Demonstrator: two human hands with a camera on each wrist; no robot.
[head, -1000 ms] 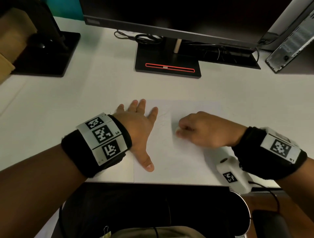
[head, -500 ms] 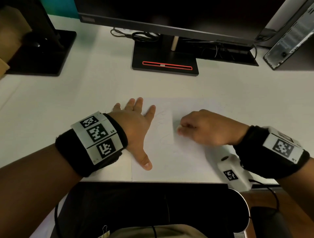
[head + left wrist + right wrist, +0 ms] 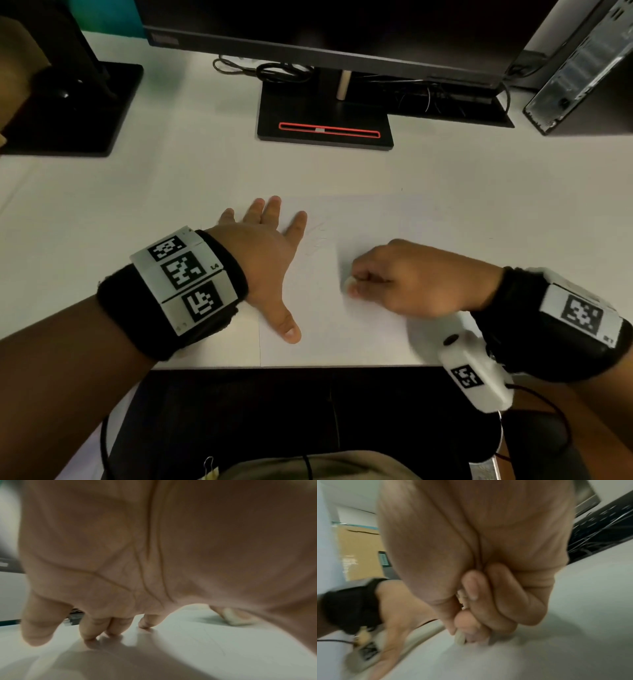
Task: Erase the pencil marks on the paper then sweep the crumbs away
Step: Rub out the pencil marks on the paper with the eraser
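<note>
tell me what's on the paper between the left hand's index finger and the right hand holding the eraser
Head view: faint pencil marks on the paper, between the left hand and the right hand pinching the eraser. Otherwise bare sheet.

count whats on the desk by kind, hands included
hands: 2, left flat on the paper, right pinching the eraser
paper: 1
eraser: 1
monitor stands: 2
computer case: 1
total: 7

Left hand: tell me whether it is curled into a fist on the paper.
No, the left hand lies flat with fingers spread, pressing the paper down.
</note>
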